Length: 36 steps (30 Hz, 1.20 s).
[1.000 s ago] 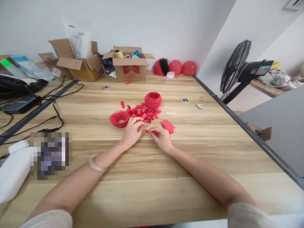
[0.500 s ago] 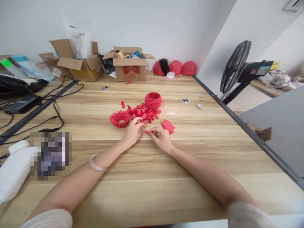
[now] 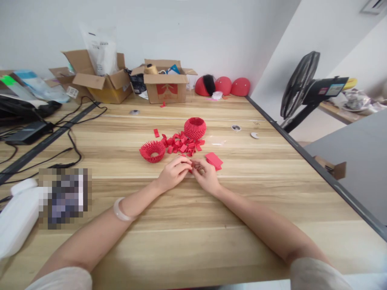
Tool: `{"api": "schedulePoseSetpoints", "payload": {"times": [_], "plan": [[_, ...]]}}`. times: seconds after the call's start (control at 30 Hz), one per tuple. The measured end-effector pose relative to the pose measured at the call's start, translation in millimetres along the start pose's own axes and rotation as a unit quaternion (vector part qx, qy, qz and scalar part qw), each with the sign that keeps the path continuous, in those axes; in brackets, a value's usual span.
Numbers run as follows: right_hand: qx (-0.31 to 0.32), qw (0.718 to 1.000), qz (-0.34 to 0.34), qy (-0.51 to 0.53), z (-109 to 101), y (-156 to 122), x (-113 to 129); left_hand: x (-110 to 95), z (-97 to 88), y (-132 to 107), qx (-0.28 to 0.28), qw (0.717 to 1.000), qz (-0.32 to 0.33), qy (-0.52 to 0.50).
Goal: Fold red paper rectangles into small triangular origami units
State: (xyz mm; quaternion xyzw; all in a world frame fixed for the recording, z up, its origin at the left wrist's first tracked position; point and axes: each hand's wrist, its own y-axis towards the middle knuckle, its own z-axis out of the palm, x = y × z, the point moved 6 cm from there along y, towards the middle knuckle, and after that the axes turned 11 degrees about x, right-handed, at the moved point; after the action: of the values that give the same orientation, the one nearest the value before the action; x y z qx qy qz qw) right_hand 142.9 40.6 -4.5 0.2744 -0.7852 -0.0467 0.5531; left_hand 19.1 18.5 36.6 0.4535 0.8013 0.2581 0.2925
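My left hand (image 3: 175, 173) and my right hand (image 3: 206, 174) meet at the fingertips over the table. Between them is a small red paper piece (image 3: 190, 170), mostly covered by the fingers. Both hands are closed in a pinch on it. Just beyond lies a pile of folded red paper pieces (image 3: 180, 143). To its left stands an open red bowl of interlocked folded paper (image 3: 152, 151); behind it is a rounder red folded-paper vase (image 3: 195, 128). A stack of flat red paper slips (image 3: 214, 160) lies right beside my right hand.
Cardboard boxes (image 3: 165, 86) and red domes (image 3: 240, 87) line the wall. Black cables (image 3: 74, 149) and a white bottle (image 3: 21, 217) are at the left. A black fan (image 3: 300, 86) stands beyond the right table edge. A clear plastic film (image 3: 218, 141) lies past the slips.
My left hand has moved right and slightly toward me from the edge of the pile. Its fingers now meet my right hand at the red paper piece. My right hand has barely shifted.
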Motion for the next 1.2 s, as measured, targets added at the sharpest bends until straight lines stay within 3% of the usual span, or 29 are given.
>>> {"api": "schedulePoseSetpoints", "payload": {"times": [0.6,1.2], "plan": [[0.027,0.999,0.02,-0.005,2,-1,-1,-2,4.0,-1,0.005,0.999,0.01,-0.033],[0.037,0.999,0.031,0.011,3,0,-6,4,14.1,0,0.079,0.99,-0.071,-0.092]]}}
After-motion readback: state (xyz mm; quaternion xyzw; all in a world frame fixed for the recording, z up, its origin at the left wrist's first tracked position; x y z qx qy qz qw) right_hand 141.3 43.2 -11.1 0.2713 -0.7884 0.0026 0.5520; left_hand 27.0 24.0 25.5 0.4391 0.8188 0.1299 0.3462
